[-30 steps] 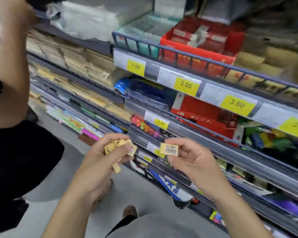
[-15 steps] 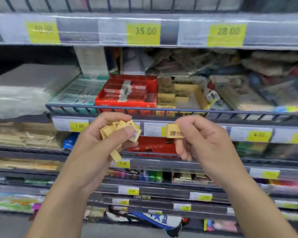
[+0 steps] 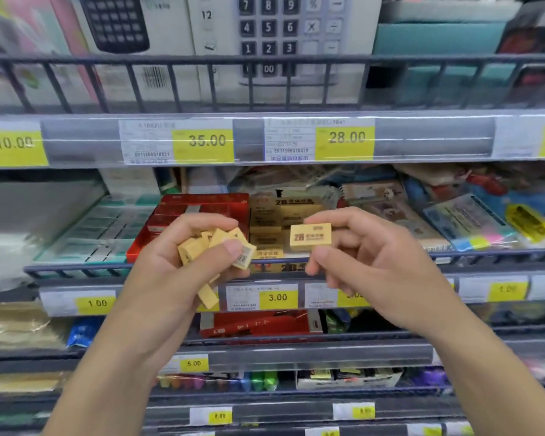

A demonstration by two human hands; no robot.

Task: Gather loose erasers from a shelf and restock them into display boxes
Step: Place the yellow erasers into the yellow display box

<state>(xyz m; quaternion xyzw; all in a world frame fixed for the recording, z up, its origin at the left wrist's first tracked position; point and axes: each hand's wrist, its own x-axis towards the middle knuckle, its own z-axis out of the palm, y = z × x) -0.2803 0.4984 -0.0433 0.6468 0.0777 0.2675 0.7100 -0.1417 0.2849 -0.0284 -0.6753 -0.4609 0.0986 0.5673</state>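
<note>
The left hand (image 3: 183,265) squeezes a bunch of yellow erasers (image 3: 216,248). The right hand (image 3: 368,262) pinches one eraser (image 3: 310,236) by its edges. They look light and firm. The yellow display box (image 3: 266,228) sits at 12 o'clock.

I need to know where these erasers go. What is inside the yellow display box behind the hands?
The yellow display box holds stacked yellow erasers of the same brand. The single eraser pinched in the right hand and the left hand cover its front rows.
</note>
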